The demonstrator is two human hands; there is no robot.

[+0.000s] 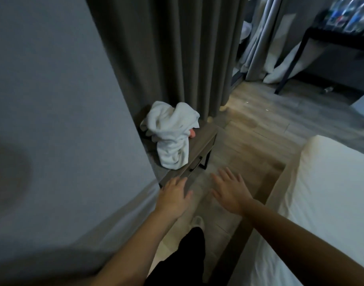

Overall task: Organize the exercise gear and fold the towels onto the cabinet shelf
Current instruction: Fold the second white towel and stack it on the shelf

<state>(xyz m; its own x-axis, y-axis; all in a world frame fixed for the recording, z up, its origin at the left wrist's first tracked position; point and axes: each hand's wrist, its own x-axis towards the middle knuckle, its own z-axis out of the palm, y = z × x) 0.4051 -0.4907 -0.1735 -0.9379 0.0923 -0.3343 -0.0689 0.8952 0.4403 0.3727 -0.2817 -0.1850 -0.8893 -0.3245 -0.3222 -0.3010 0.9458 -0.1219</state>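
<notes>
Bedside worktop [202, 139] is carrying a crumpled towel [172, 135], left hand [174, 195] and right hand [230, 190] hovering nearer, fingers [228, 174] spread, empty.

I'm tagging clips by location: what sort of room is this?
Most likely a bedroom, perhaps a hotel room: a white-sheeted bed on the right, a small nightstand bearing a crumpled white towel, and long grey curtains behind it.

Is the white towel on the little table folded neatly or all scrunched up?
Scrunched up. The white towel sits in a lumpy, twisted heap on the bedside cabinet, with no flat, even layers.
</notes>
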